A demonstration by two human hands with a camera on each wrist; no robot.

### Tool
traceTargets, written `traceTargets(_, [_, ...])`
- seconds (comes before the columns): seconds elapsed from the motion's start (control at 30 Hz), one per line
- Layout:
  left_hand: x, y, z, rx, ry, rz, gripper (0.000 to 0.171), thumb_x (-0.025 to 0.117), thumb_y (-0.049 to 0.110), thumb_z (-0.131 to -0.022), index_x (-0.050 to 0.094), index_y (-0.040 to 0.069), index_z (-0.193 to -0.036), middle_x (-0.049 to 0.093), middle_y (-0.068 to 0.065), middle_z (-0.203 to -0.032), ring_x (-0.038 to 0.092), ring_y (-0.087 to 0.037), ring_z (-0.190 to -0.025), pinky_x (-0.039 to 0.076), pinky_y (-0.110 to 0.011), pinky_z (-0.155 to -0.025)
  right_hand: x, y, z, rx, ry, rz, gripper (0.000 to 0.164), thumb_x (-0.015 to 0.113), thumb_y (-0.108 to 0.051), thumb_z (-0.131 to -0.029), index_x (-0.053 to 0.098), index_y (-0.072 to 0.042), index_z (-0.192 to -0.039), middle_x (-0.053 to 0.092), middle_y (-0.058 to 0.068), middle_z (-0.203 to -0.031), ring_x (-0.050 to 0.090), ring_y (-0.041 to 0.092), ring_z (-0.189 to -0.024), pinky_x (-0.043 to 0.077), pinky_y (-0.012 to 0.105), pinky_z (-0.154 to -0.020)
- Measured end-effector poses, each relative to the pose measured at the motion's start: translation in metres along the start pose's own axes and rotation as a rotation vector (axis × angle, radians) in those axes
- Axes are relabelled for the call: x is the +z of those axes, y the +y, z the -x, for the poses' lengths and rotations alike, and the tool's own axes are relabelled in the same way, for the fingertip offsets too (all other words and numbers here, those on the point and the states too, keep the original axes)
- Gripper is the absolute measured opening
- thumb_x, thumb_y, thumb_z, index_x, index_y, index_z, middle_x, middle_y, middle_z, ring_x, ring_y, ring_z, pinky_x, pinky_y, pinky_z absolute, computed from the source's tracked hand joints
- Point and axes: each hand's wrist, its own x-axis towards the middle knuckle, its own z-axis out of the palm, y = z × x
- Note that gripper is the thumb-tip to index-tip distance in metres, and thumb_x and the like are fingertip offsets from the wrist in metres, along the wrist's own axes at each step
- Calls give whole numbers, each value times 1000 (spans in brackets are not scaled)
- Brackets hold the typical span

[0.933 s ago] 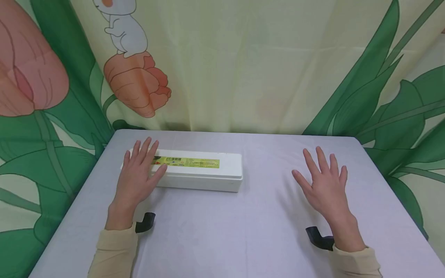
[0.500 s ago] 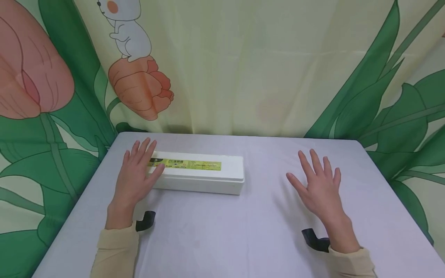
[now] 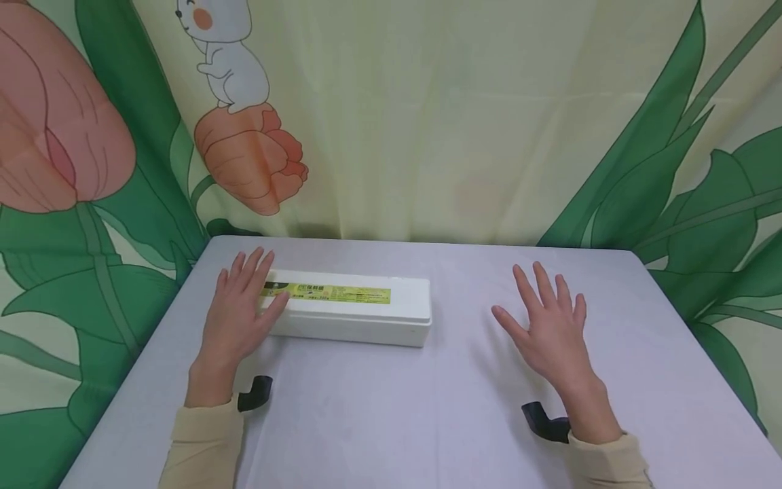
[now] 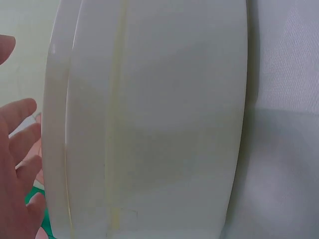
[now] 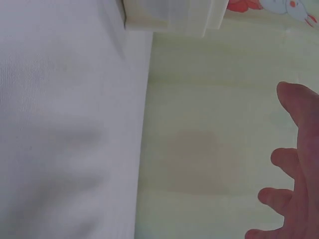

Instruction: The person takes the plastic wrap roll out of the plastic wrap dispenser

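A long white box [image 3: 351, 329] with a yellow-green label [image 3: 342, 293] on its lid lies on the table, left of the middle. Over its left end my left hand [image 3: 235, 319] is held with fingers spread, hiding that end. In the left wrist view the box's front side [image 4: 169, 119] fills most of the picture, and the fingers [image 4: 20, 144] appear beyond the lid edge, gripping nothing. My right hand [image 3: 552, 339] hovers above the cloth to the right of the box, fingers spread, holding nothing. The right wrist view has the box's end [image 5: 169, 15] at the top, apart from that hand.
A white cloth covers the table [image 3: 379, 421]. Behind it hangs a curtain [image 3: 427, 122] printed with a rabbit, tulips and green leaves. Black curved pieces [image 3: 256, 394] stick out by both wrists.
My right hand has moved left, toward the box. The left hand stays over the box's left end, nearly still. The head view has shifted slightly; the box has not visibly moved on the table.
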Motion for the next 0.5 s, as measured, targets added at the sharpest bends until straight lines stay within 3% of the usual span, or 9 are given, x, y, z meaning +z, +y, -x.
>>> traceTargets(0.33, [-6,-9,3,-41,-6,-6,72,51,44,-100,29,9,-159,28,-20,-161,14,-40,-151,8,-61,-120,9,-18,-9,-28,-28,-16,79,63,-47,-96,30,-13,-160,21,23,-163,11,54,-146,1,76,-111])
traceTargets(0.5, [-8,-16,5,-61,22,27,71,52,42,-100,31,9,-159,30,-19,-161,15,-39,-151,7,-58,-122,11,-26,-15,-46,-46,-29,79,63,-47,-96,30,-14,-160,20,22,-164,11,53,-146,1,75,-111])
